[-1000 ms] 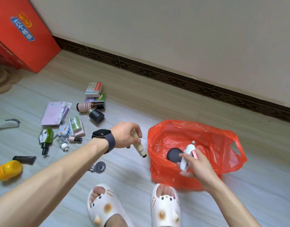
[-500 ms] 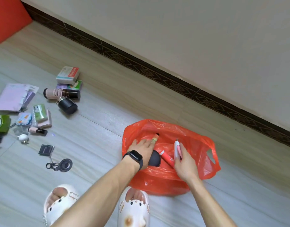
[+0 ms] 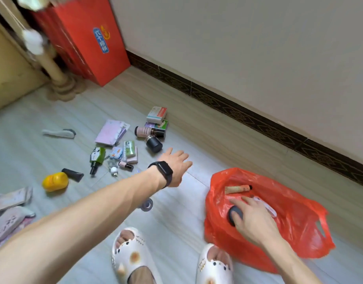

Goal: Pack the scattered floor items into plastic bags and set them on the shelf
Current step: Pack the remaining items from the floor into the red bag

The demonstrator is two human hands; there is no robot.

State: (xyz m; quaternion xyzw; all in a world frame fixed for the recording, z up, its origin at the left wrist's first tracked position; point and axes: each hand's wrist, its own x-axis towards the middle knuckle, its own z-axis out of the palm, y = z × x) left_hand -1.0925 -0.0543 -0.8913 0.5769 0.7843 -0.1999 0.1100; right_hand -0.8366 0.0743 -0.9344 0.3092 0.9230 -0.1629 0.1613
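Observation:
An open red plastic bag (image 3: 295, 220) lies on the floor at the right. Inside it lie a beige tube (image 3: 236, 189), a black round compact (image 3: 235, 214) and a white-and-pink device (image 3: 266, 207). My right hand (image 3: 252, 218) rests flat in the bag's mouth, fingers straight, over the compact. My left hand (image 3: 176, 165), wearing a black wristband, hovers empty with spread fingers above the floor, just right of the scattered items. Close to it stand a black jar (image 3: 154, 144) and a pink-and-brown bottle (image 3: 147, 132).
Small boxes (image 3: 157, 117), a pink pouch (image 3: 112, 133), a green bottle (image 3: 96, 158), a yellow container (image 3: 55, 181), a black tube (image 3: 73, 174) and a tape roll (image 3: 146, 204) lie scattered. A red carton (image 3: 90, 37) stands by the wall. Fabric pieces (image 3: 8, 214) lie at left, my slippers below.
My left hand let go of the beige tube in the bag and swung left, back over the scattered items. My right hand released the white-and-pink device and now lies flat in the bag.

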